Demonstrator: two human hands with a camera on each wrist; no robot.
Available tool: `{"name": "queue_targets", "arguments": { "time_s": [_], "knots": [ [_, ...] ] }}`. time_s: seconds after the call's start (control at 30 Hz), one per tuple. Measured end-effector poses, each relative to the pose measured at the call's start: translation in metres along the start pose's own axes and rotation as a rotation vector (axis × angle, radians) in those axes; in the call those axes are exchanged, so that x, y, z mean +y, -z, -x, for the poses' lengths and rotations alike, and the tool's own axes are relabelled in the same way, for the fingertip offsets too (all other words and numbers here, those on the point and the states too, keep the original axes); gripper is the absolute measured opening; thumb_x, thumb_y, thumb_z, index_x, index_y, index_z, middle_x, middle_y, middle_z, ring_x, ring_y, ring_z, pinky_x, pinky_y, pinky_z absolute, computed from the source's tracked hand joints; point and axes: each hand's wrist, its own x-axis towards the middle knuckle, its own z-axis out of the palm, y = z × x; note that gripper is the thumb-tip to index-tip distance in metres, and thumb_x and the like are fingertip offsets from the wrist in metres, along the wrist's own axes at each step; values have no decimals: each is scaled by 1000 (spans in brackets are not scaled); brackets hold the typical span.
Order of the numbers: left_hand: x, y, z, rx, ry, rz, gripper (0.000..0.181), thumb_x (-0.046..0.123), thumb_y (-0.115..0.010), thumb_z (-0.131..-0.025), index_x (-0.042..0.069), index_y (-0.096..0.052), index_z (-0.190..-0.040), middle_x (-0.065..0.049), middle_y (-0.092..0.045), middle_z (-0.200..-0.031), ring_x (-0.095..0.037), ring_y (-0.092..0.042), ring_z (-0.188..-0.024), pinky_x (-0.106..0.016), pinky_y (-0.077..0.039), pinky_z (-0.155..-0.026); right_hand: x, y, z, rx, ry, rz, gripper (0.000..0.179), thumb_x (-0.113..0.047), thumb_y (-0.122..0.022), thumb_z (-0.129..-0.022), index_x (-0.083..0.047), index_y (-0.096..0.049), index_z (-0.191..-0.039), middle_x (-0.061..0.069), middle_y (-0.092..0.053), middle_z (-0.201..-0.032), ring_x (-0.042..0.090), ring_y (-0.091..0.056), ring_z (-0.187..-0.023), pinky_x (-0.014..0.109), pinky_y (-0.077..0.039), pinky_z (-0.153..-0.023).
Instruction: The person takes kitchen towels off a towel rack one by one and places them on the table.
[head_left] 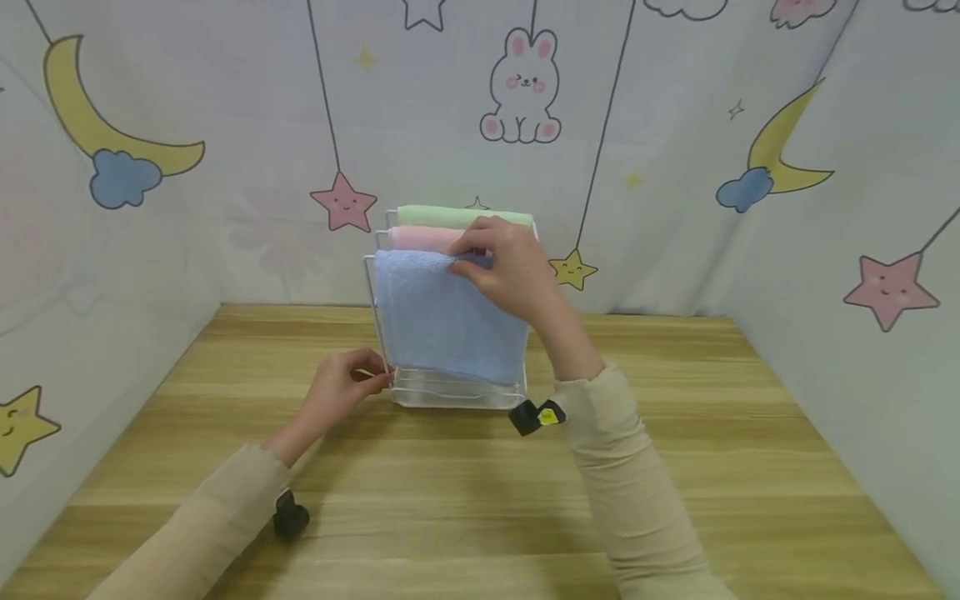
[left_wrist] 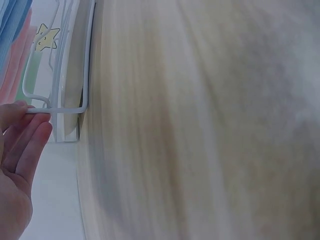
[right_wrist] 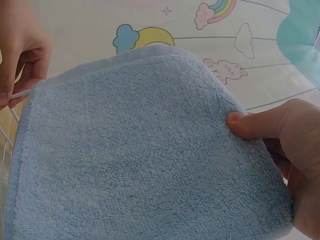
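Observation:
A white wire towel rack [head_left: 450,402] with a tray base stands on the wooden table. Over its front bar hangs a folded light blue towel [head_left: 450,325]; behind it are a pink towel [head_left: 420,239] and a green towel [head_left: 450,217]. My right hand [head_left: 513,271] pinches the blue towel's top edge, thumb in front; in the right wrist view the thumb [right_wrist: 245,125] presses the terry face and the other fingers are partly hidden behind. Low on the rack's left side, my left hand [head_left: 341,383] pinches the white wire [left_wrist: 70,110] between thumb and fingers.
The wooden table [head_left: 420,517] reaches to a printed fabric backdrop [head_left: 450,108] at the back and both sides. A black wrist device [head_left: 291,517] sits on the left cuff, another black device [head_left: 527,417] by the right cuff.

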Motion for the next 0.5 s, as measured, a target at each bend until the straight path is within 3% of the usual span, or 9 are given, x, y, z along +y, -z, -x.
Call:
{"name": "queue_targets", "arguments": {
  "time_s": [0.5],
  "knots": [
    [0, -1, -2, -9, 29, -9, 5, 5, -71, -81, 7, -66, -81, -9, -71, -83, -18, -69, -74, -19, -57, -59, -4, 3, -1, 55, 63, 99, 11, -15, -70, -83, -11, -73, -92, 0, -69, -89, 12, -59, -83, 24, -51, -75]
  ]
}}
